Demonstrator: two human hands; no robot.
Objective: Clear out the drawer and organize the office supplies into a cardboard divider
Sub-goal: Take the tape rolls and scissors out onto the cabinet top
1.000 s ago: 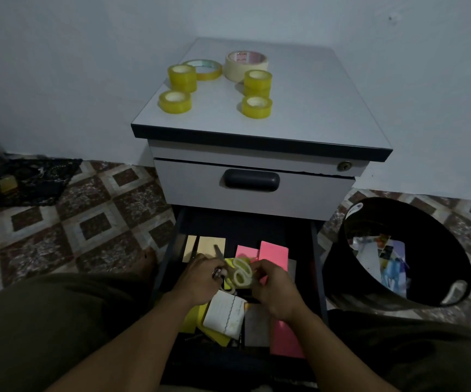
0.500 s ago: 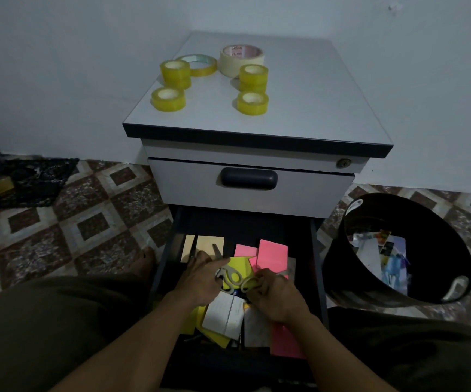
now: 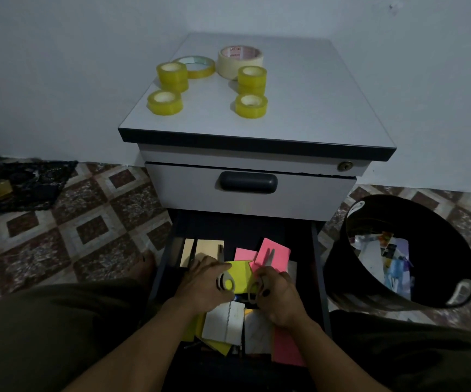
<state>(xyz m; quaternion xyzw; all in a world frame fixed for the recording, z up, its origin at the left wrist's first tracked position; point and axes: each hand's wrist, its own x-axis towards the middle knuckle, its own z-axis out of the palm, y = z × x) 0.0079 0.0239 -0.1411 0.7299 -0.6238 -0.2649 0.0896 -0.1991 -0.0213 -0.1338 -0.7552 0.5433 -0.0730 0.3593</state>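
Over the middle of the drawer (image 3: 318, 267), the left hand (image 3: 204, 284) clasped scissors (image 3: 224, 283) in curled fingers; the right hand (image 3: 281, 301) clasped a second pair (image 3: 269, 257). Around them, papers (image 3: 223, 323) spread nearly to both side walls, with open room only along the back edge.

Cabinet top (image 3: 313, 108): tape rolls (image 3: 165, 102). Open drawer (image 3: 317, 264): coloured papers (image 3: 273, 251). Floor (image 3: 87, 222): black bin (image 3: 370, 278).

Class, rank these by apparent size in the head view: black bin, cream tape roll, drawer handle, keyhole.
1. black bin
2. drawer handle and cream tape roll: too alike to rank
3. keyhole
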